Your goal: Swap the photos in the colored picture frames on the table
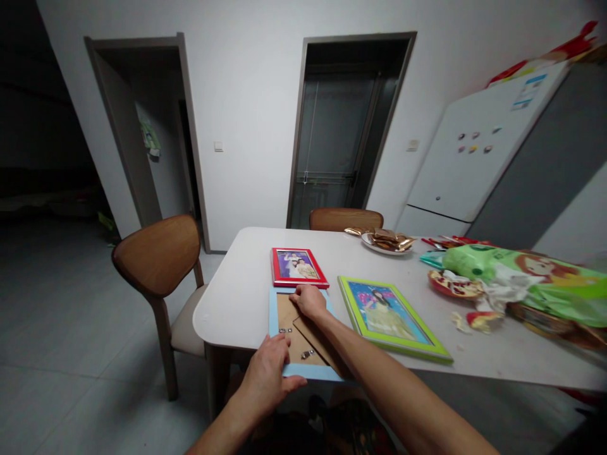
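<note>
A light blue picture frame lies face down at the table's near edge, with its brown backing board showing. Small metal fittings sit on the board. My left hand grips the frame's lower left corner, fingers over the side and thumb along the near edge. Across the frame reaches my right hand, its fingers pinched together at the upper part of the backing; what is between them is hidden. Touching the far side is a red picture frame, face up. To the right lies a green picture frame, also face up.
On the white table are a plate of gold packets, an opened pomegranate, peel pieces and a green plastic bag. Wooden chairs stand at the left and far side. A fridge is at the back right.
</note>
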`<state>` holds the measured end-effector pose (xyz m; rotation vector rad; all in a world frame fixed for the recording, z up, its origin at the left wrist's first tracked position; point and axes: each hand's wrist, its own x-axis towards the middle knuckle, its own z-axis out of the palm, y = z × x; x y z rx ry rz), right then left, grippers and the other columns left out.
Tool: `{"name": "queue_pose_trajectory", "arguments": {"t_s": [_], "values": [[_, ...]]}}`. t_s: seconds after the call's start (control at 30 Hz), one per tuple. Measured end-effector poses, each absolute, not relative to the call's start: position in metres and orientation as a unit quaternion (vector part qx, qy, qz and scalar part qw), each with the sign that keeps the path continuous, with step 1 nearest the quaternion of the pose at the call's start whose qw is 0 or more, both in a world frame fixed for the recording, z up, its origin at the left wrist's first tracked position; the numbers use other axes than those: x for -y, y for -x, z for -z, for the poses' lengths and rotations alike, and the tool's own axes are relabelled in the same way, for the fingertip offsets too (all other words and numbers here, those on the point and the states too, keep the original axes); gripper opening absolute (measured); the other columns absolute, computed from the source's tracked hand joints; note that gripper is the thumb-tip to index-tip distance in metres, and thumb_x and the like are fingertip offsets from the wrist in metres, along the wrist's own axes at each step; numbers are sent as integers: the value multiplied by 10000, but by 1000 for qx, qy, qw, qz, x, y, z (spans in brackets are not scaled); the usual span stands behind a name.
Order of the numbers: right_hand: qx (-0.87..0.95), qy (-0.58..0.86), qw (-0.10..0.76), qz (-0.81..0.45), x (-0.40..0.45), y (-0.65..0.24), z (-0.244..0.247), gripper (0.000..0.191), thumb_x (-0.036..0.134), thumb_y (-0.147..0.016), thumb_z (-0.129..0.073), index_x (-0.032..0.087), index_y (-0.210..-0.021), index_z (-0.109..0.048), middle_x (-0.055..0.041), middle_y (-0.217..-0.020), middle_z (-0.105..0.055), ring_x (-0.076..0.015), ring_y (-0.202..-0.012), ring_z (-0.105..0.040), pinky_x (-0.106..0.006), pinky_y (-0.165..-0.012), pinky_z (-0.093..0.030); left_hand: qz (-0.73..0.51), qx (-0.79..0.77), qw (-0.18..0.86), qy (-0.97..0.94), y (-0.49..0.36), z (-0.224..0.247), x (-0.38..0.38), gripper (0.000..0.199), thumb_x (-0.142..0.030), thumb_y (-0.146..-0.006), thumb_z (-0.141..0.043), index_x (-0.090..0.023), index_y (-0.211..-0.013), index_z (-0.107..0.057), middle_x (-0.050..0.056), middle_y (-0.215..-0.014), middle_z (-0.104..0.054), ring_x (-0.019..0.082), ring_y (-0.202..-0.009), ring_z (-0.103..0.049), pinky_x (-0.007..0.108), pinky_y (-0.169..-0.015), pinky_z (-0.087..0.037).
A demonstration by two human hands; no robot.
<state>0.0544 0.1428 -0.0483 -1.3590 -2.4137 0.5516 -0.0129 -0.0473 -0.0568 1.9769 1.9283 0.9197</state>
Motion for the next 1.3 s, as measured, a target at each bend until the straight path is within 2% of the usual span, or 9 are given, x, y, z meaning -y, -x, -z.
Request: {"name": "queue_pose_trajectory", "arguments": {"t_s": [0.13,0.23,0.43,0.53,0.67,0.8,0.93,1.13,1.3], "values": [[842,470,163,-208,-145,-53,47,307,310,-818,-452,156,-1082,-471,-65,-1081,-499,-166,-912,-516,-371,-763,-445,-317,-663,108,-670,13,59,47,571,-297,-533,-732,-153,-1033,-496,113,-1089,-563,246,-1099,-450,443,-984,-274],[844,462,169,-215,-146,-54,41,309,313,-815,-456,155,-1080,-472,-64,-1078,-501,-166,-909,-517,-369,-761,-446,-315,-665,109,-669,12,59,47,501,-301,-528,-734,-164,-964,-529,109,-1098,-561,246,-1093,-454,444,-973,-291],[860,418,175,-233,-128,-76,28,255,283,-807,-414,117,-832,-605,-68,-812,-605,-153,-706,-535,-265,-619,-424,-323,-661,109,-669,12,59,47,473,-313,-522,-736,-175,-931,-542,105,-1088,-567,251,-1082,-463,446,-959,-306],[899,316,191,-237,-97,-104,25,251,262,-796,-409,159,-790,-638,-52,-800,-610,-153,-758,-523,-259,-688,-400,-329,-656,103,-672,14,60,47,454,-310,-534,-728,-175,-926,-541,103,-1100,-559,243,-1079,-465,430,-954,-316],[951,165,183,-186,-52,-140,27,257,244,-802,-399,235,-878,-645,-48,-941,-571,-166,-906,-472,-304,-814,-347,-322,-651,94,-681,17,62,44,339,-312,-550,-716,-186,-823,-560,73,-1039,-586,235,-1060,-476,413,-945,-329],[956,173,184,-151,-34,-151,32,246,241,-780,-442,263,-956,-612,-53,-999,-533,-189,-980,-417,-347,-854,-319,-315,-656,84,-681,17,62,43,425,-309,-555,-713,-176,-919,-541,54,-930,-608,237,-1042,-490,423,-956,-309],[951,185,193,-153,-35,-146,35,183,241,-755,-481,241,-869,-623,-47,-975,-530,-185,-952,-422,-349,-848,-322,-310,-655,82,-684,17,57,43,443,-282,-568,-708,-173,-956,-524,38,-855,-607,223,-1002,-513,387,-909,-364],[950,172,202,-167,-38,-149,35,149,218,-740,-498,226,-789,-638,-38,-955,-538,-171,-954,-428,-335,-856,-324,-296,-654,100,-689,17,53,44,339,-276,-557,-718,-171,-833,-550,73,-947,-599,240,-1055,-474,379,-913,-357],[945,169,224,-168,-40,-152,38,266,190,-738,-483,225,-978,-594,-59,-988,-537,-180,-941,-448,-342,-814,-358,-295,-661,91,-684,16,55,43,306,-248,-554,-710,-167,-792,-535,87,-1014,-574,249,-1033,-480,375,-868,-387]]}}
